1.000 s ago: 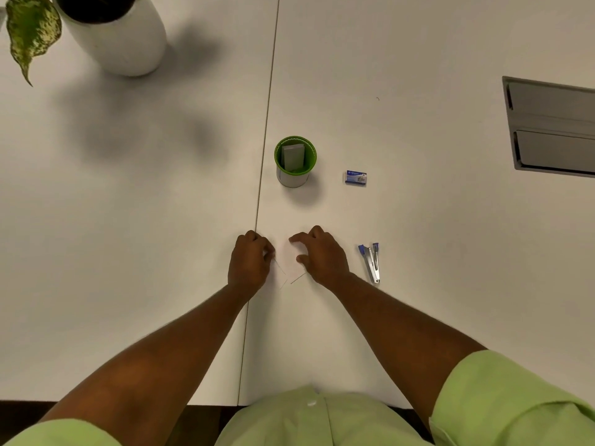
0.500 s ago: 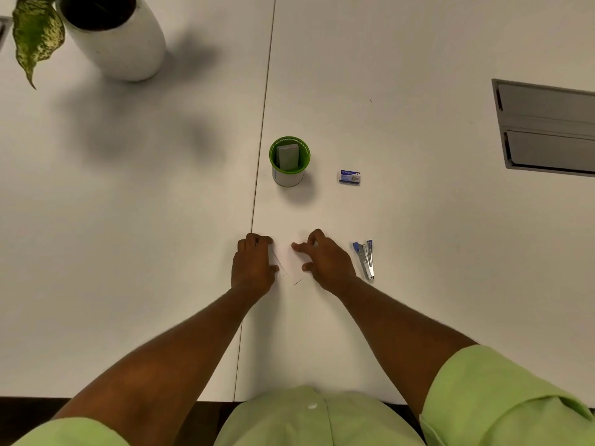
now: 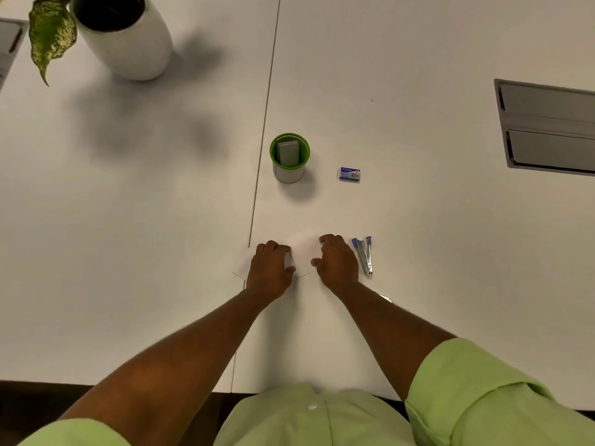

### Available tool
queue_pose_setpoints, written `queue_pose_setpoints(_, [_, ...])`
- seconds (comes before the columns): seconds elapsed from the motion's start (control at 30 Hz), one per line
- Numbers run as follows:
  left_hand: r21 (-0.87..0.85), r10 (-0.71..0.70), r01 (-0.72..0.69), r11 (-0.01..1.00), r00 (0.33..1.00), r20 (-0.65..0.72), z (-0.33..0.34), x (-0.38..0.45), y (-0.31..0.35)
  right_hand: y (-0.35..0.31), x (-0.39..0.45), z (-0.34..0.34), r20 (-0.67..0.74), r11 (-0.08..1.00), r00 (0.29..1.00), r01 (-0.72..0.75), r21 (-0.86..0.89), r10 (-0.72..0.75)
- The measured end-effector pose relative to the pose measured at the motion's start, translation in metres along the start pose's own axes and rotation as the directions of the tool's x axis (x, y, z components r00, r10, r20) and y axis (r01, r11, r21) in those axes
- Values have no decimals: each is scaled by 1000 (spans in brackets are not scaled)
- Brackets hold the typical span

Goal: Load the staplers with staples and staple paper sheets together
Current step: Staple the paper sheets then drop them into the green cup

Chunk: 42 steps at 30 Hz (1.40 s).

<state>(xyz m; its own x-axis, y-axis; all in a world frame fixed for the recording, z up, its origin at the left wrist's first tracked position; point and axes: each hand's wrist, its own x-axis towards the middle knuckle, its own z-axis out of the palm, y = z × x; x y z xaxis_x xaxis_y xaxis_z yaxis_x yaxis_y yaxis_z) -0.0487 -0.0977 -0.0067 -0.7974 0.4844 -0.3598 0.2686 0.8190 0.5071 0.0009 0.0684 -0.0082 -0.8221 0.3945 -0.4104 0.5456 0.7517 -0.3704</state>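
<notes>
Thin, limp paper sheets [image 3: 302,252] (white on the white table [image 3: 418,236]) lie left of the stapler [image 3: 363,256], pinched by the left hand [image 3: 269,267] and pressed by the curled right hand [image 3: 336,259]; edges are best gripped.

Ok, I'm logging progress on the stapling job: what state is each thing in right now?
Stapler: lying open on the table, untouched.
Staple box: closed, flat on the table.
Paper sheets: flat under both hands.
Left hand: fingers curled on the paper.
Right hand: fingers curled on the paper.
Green cup: upright, grey block inside.
</notes>
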Motion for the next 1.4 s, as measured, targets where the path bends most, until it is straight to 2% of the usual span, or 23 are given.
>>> queue_pose_setpoints(0.23, [34, -6, 5, 999, 999, 35, 8, -2, 7, 4, -1, 2, -9, 998, 1000, -5, 69, 6])
queue_pose_setpoints(0.37, [48, 1, -2, 999, 999, 38, 8, -1, 8, 1, 4, -4, 41, 987, 996, -81, 138, 76])
queue_pose_setpoints(0.53, [33, 1, -2, 999, 1000, 30, 10, -2, 9, 1, 6, -7, 22, 951, 991, -134, 277, 133])
queue_pose_setpoints(0.63, [-64, 1, -3, 998, 999, -32, 11, -4, 11, 2, 4, -8, 50, 890, 978, -204, 407, 201])
queue_pose_setpoints(0.77, [-290, -62, 6, 957, 981, -182, 8, -5, 19, 4, -4, -17, 101, 753, 963, -258, 605, 249])
queue_pose_setpoints(0.87, [-505, -120, 40, 862, 984, -129, 2, -7, 29, 7, -14, -26, 141, 617, 965, -251, 746, 221])
queue_pose_setpoints(0.93, [-603, -164, 104, 791, 985, -46, 0, -7, 36, 10, -19, -33, 129, 574, 972, -219, 789, 194])
queue_pose_setpoints(1.07, [-670, -209, 152, 726, 978, -4, 1, -8, 50, 22, -29, -45, 63, 611, 983, -156, 777, 171])
queue_pose_setpoints(1.17, [-710, -212, 158, 687, 977, 13, 0, -8, 61, 35, -34, -52, 80, 611, 987, -148, 778, 137])
queue_pose_setpoints(1.27, [-722, -209, 141, 678, 978, -4, 0, -11, 74, 48, -41, -62, 98, 604, 990, -138, 785, 98])
queue_pose_setpoints(1.4, [-739, -201, 113, 664, 979, -31, 6, -17, 94, 67, -50, -76, 70, 656, 997, -64, 752, 16])
